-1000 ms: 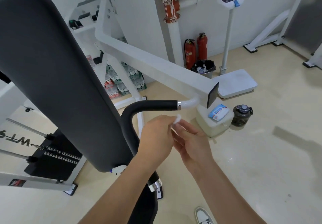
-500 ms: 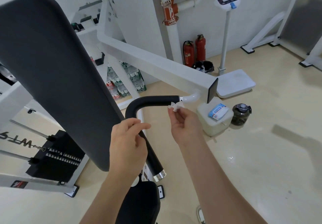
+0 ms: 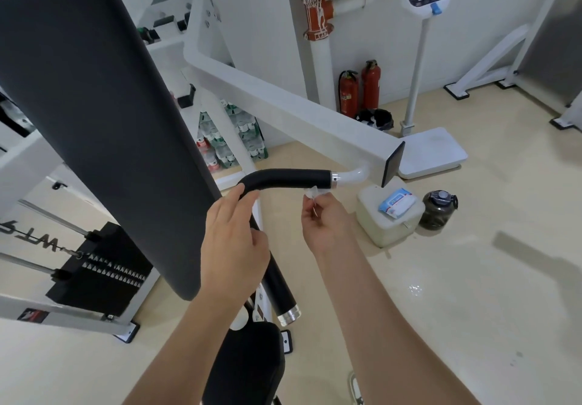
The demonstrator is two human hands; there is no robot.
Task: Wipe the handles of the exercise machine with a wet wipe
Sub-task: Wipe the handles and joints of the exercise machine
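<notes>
Handle [image 3: 293, 178] bend: left hand [image 3: 236, 241] rests open; right hand [image 3: 324, 220] pinches wet wipe [image 3: 311, 192] under collar [image 3: 334, 180].

Left hand [image 3: 234, 247] now at handle [image 3: 293, 178] bend

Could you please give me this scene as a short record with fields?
left grip: hand lies on the black handle, reaching its bend
right grip: hand pinches a crumpled wet wipe
wipe position: just under the handle, beside its metal collar; contact unclear
wipes packet: lying on top of a white container
beside container: dark jar
</notes>
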